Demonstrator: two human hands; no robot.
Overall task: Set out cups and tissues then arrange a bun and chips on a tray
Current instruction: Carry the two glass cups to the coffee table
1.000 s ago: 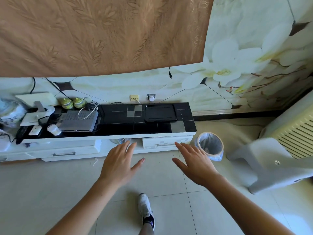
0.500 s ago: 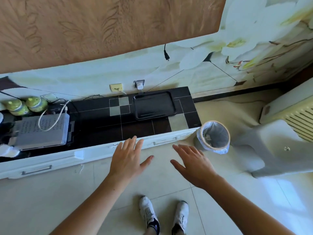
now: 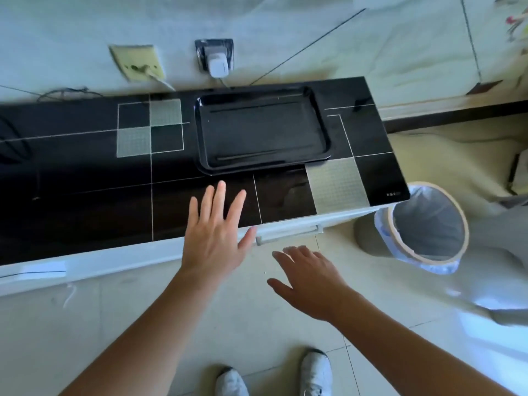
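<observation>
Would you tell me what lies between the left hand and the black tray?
Only bare cabinet top separates the left hand from the tray, per the head view.

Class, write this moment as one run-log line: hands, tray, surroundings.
left hand: open, over cabinet top | right hand: open, holds nothing | black tray: empty, on cabinet top | bin: on floor, right

We have one view only: head-worn wide-angle, pitched steeply down and forward. It sits close above the black worktop (image 3: pixel 85 201), which runs across the upper half with the wall socket (image 3: pixel 215 57) behind it. Both forearms enter from the bottom edge, and our shoes (image 3: pixel 315 371) on the floor tiles show directly below. Edges bend from lens distortion.
</observation>
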